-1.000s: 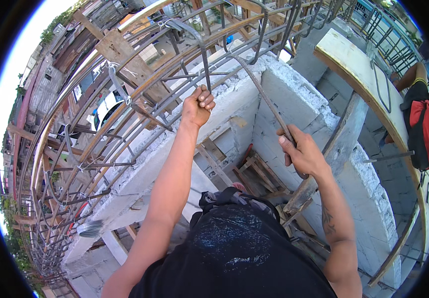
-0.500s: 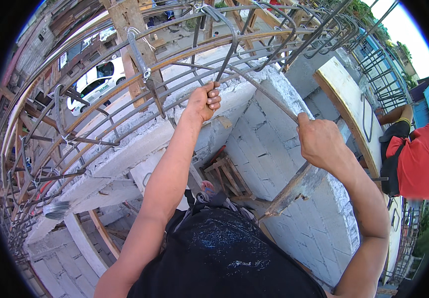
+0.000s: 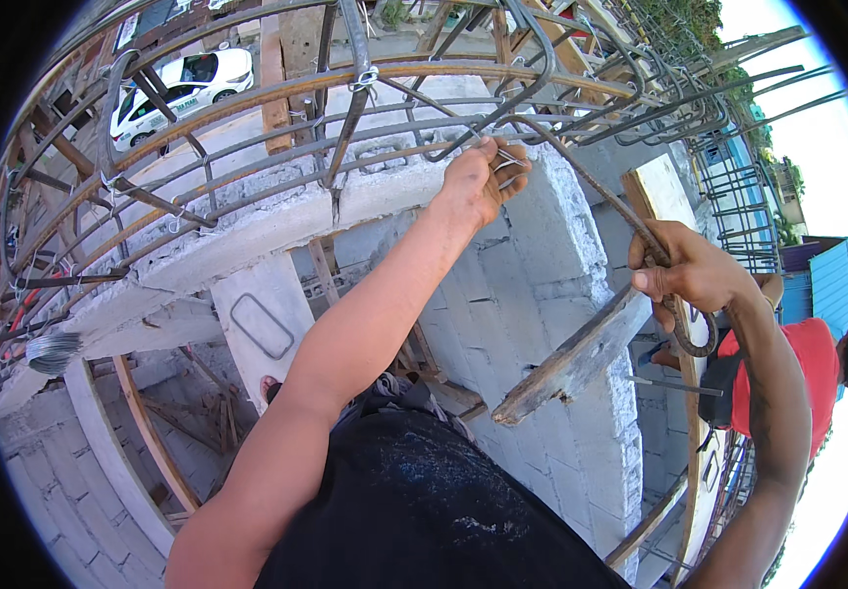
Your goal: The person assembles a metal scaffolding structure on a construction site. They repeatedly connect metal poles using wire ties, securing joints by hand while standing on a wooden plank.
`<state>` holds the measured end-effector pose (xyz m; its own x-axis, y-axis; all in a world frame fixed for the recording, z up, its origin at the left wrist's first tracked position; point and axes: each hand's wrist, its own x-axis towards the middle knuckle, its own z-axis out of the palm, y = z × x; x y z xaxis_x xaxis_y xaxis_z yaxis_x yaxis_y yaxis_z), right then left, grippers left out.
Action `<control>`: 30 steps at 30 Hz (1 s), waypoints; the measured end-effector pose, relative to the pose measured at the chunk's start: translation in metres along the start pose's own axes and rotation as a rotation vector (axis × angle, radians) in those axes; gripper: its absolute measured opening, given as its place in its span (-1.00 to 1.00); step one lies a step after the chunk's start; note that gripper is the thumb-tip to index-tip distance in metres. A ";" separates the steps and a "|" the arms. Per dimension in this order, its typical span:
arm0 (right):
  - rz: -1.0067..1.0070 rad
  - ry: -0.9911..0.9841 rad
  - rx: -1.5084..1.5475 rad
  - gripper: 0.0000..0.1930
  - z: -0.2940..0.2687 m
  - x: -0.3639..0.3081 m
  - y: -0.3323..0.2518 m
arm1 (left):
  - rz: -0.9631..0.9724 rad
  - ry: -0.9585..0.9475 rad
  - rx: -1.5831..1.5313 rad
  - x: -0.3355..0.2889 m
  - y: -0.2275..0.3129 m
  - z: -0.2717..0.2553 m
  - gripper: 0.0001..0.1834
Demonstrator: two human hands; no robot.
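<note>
A steel rebar point(image 3: 596, 177) with a hooked end slants from the rebar cage point(image 3: 384, 71) down to my right hand point(image 3: 694, 270), whose fingers are wrapped round it near the hook. The hook curls out below that hand. My left hand point(image 3: 478, 187) is closed with thin wire point(image 3: 512, 155) between its fingers, just under the lower bars of the cage and above the concrete block wall point(image 3: 502, 285). Wire ties bind several crossings of the cage.
A weathered wooden plank point(image 3: 571, 358) juts out under my right hand. A rectangular stirrup point(image 3: 262, 324) rests on a pale board at left, near a wire bundle point(image 3: 54, 353). A person in a red shirt point(image 3: 807, 368) is at right. A white car point(image 3: 183, 93) stands below.
My left hand has moved right along the cage, and the wire in it now shows. My right hand has shifted right and down with the rebar; its hooked end has come into sight.
</note>
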<state>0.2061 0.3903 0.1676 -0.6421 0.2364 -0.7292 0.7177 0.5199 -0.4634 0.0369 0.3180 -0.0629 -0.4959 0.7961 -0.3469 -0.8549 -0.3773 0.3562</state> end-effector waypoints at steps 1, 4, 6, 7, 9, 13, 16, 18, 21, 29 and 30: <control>-0.016 -0.032 0.103 -0.68 -0.005 0.000 0.002 | 0.047 -0.053 -0.054 0.005 -0.003 0.004 -0.71; -0.104 -0.155 0.425 -0.64 -0.009 0.010 0.017 | 0.210 0.025 0.136 0.012 -0.022 0.000 -0.70; -0.140 -0.201 0.602 -0.64 -0.006 0.016 0.030 | 0.367 0.106 0.227 0.021 -0.032 0.003 -0.71; -0.127 -0.204 0.645 -0.66 -0.004 0.017 0.036 | 0.427 0.114 0.186 0.025 -0.039 0.005 -0.71; -0.114 -0.200 0.604 -0.67 -0.006 0.020 0.043 | 0.490 0.158 0.132 0.035 -0.045 0.015 -0.70; -0.036 -0.172 0.411 -0.69 -0.031 0.027 0.045 | 0.537 0.189 -0.122 0.051 -0.054 0.032 -0.73; -0.029 -0.232 0.364 -0.71 -0.062 0.034 0.041 | 0.537 0.074 -0.123 0.052 -0.051 0.022 -0.75; 0.030 -0.243 0.318 -0.72 -0.081 0.037 0.037 | 0.499 0.004 -0.176 0.052 -0.051 0.019 -0.77; 0.047 -0.279 0.279 -0.73 -0.095 0.043 0.031 | 0.482 -0.013 -0.251 0.051 -0.052 0.023 -0.82; 0.044 -0.193 -0.103 -0.72 -0.107 0.037 0.015 | 0.446 -0.128 -0.378 0.030 -0.045 0.051 -0.47; 0.079 -0.177 -0.104 -0.72 -0.104 0.035 0.019 | 0.411 -0.047 -0.332 0.029 -0.045 0.057 -0.45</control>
<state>0.1690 0.4935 0.1852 -0.5211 0.1370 -0.8424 0.7264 0.5895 -0.3534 0.0696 0.3845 -0.0398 -0.7996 0.5683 -0.1941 -0.5973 -0.7864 0.1578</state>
